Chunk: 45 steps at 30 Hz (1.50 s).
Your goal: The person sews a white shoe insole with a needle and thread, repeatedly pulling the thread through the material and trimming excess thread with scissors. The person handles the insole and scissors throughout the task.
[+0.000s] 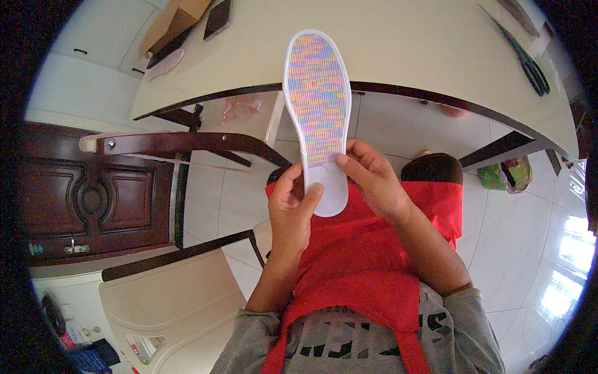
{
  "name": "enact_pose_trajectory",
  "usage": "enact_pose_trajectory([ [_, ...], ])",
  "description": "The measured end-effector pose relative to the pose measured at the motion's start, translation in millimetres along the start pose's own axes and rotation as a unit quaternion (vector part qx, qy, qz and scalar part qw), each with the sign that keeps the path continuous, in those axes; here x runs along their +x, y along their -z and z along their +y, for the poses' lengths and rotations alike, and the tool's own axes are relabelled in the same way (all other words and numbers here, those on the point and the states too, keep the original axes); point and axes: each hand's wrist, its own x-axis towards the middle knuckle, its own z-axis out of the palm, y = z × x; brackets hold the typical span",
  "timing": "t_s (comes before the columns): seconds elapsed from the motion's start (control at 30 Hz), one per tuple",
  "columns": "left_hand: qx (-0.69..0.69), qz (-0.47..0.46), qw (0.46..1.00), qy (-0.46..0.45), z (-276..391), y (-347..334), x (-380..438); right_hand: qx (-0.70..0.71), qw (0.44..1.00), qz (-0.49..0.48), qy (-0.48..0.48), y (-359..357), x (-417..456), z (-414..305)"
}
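A shoe insole (317, 103) with white edging is held up over my lap, its toe end pointing away from me. Multicoloured pastel stitching covers most of its face, while the heel part is bare white mesh. My left hand (295, 205) grips the left edge near the heel, thumb on top. On the opposite edge, slightly higher, my right hand (373, 175) pinches the insole where the coloured part meets the white. The fingers beneath it are partly hidden. A red apron (359, 248) covers my lap below both hands.
Ahead stands a cream table (402, 42) with a dark edge. Scissors (523, 61) lie on its right, a dark phone-like object (217, 18) and a cardboard box (175, 25) on its left. A dark wooden chair arm (187, 144) is at left; a green patterned bag (504, 175) sits on the tiled floor.
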Motion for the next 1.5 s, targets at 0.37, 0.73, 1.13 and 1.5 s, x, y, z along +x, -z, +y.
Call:
enact_pose_trajectory([
  [0.37,0.021,0.014,1.0,0.004,-2.8,-0.3,-0.9,-0.312,0.909,0.202,0.188,-8.7,-8.4,0.9],
  [0.73,0.021,-0.054,0.998,0.03,9.2,-3.1,0.8,-0.563,0.719,0.09,0.398,-9.9,-8.4,-14.7],
  [1.13,0.048,0.066,0.994,-0.067,28.2,41.0,21.8,0.077,0.948,0.008,0.309,63.1,-89.8,-149.3],
  [1.5,0.049,0.148,0.984,-0.086,30.9,53.1,27.0,0.058,0.911,0.183,0.365,194.3,-176.1,-228.9],
])
